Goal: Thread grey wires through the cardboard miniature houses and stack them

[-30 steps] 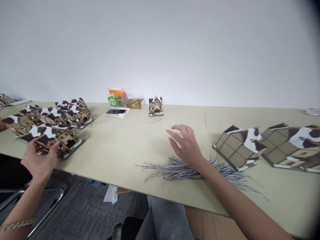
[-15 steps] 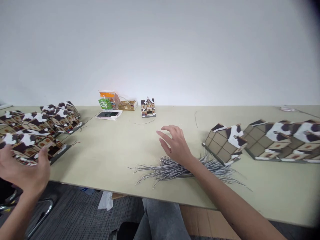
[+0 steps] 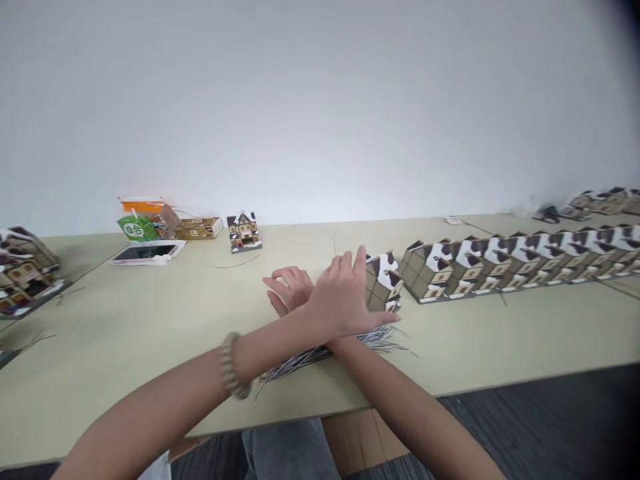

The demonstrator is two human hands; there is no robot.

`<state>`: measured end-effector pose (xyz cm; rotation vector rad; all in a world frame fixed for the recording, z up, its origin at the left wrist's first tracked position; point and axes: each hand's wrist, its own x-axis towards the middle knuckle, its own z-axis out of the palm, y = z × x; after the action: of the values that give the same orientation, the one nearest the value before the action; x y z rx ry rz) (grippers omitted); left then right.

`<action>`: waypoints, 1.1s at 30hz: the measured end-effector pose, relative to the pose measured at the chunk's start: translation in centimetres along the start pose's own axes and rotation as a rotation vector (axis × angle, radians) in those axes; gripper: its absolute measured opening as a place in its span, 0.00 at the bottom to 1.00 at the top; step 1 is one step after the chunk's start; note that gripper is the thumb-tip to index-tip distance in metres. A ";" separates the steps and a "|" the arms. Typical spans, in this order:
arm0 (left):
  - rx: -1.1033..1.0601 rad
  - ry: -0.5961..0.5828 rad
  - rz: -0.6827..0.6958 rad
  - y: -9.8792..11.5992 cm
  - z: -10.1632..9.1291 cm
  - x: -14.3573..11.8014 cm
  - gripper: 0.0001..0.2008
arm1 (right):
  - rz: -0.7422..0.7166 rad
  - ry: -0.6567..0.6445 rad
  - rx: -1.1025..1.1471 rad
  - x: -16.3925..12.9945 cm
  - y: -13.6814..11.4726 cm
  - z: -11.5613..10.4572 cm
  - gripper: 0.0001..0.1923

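My left hand, with a beaded bracelet on its wrist, crosses over my right forearm. Its fingers are stretched and the thumb sticks out to the right. Just beside it stands a small model house with a snowy roof; whether hand and house touch, I cannot tell. My right hand is further left above the table, fingers apart and slightly bent, holding nothing. Beneath the crossed arms lies a bundle of thin grey wires, partly hidden by them.
A long row of model houses runs to the right. More houses stand at the left edge. Toward the wall are a single house, a patterned box, a green carton and a phone.
My left hand has left the houses at the left and swung right, over my right arm, to the single angled house. The view has turned right. My right hand stays open near the wires.
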<state>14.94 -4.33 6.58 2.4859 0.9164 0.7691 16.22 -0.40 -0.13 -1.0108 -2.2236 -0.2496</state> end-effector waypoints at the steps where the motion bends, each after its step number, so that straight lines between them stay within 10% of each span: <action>1: 0.002 -0.006 -0.062 0.1 1.6 1.6 0.60 | 0.008 -0.013 -0.005 0.0 0.1 0.1 0.15; 5: -0.089 -0.001 -0.082 -0.8 5.0 5.4 0.63 | 0.039 -0.081 -0.025 0.1 0.2 0.5 0.14; 10: -0.109 -0.024 -0.152 -2.2 3.3 6.9 0.62 | 0.026 -0.152 0.025 0.0 0.2 0.5 0.11; 16: -0.237 0.337 0.007 -4.3 -4.6 6.3 0.54 | 0.108 -0.246 0.181 -0.3 0.0 -0.9 0.14; 22: 0.004 0.538 -0.139 -9.0 -14.7 -1.7 0.52 | 0.196 -0.542 0.442 0.0 1.4 -2.9 0.06; 27: -0.045 0.306 -0.350 -13.2 -16.8 -7.6 0.49 | 0.234 -0.817 0.670 -0.3 2.0 -3.5 0.08; 33: -0.296 0.076 -0.301 -15.9 -14.4 -8.9 0.44 | 0.200 -0.784 0.791 -0.3 0.6 -2.2 0.09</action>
<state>-6.98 3.20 6.38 2.0188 1.0846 0.8323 17.90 -1.07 1.24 -0.9277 -2.4638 1.2106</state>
